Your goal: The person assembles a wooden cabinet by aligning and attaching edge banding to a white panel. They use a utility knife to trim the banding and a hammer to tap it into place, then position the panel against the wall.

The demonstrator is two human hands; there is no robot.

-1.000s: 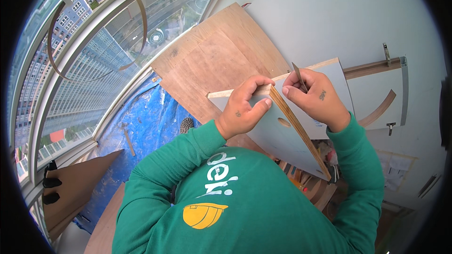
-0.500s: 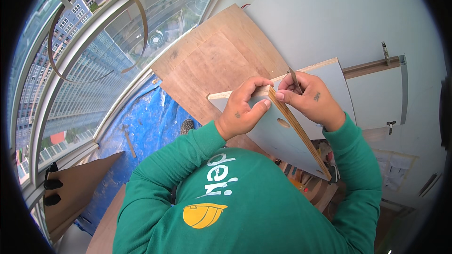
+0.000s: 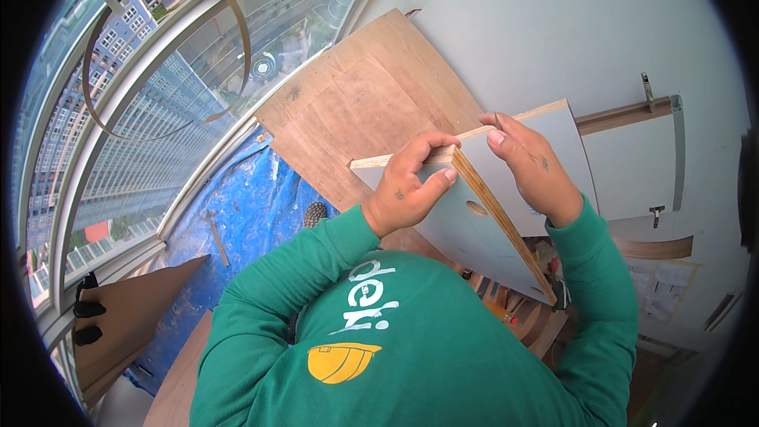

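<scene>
A pale grey plywood door panel [image 3: 455,225] stands tilted before me, its layered edge bare and an oval hole near that edge. My left hand [image 3: 409,182] grips its top corner, thumb on the face and fingers over the edge. Just right of that corner, apart from the panel, my right hand [image 3: 534,162] is closed, thumb against fingers, on a thin brown edging strip [image 3: 496,119]. Only a sliver of it shows at the fingertips. A curved wood-grain length [image 3: 656,247] shows beyond my right forearm; whether it is the same strip is hidden.
Behind the panel stands another pale panel [image 3: 545,142]. A brown plywood sheet [image 3: 348,103] lies beyond, beside tall windows. Blue sheeting [image 3: 237,198] covers the floor at left. A looped strip [image 3: 247,39] hangs by the glass. Tools [image 3: 500,304] lie below the panel's right edge.
My right hand has drawn back to the right and up from the panel corner, still closed on the strip. A curved wood-grain length now shows right of my forearm. My left hand stays put.
</scene>
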